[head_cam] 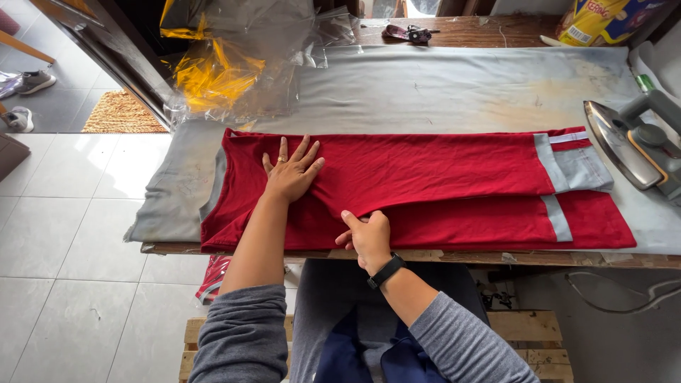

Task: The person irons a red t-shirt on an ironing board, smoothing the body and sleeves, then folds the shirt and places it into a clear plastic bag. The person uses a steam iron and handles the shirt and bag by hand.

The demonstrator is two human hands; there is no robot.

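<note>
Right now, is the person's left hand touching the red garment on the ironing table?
Touching. The head view shows the left hand lying flat, fingers spread, pressed directly on the red garment, with no gap under the palm.

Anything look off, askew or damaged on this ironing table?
The grey pad carries brownish scorch-like stains at upper right. The iron lies tipped on its side at the right edge. Crumpled clear and yellow plastic wrap is piled on the far left corner. The red garment lies flat under the left hand and right hand.
</note>
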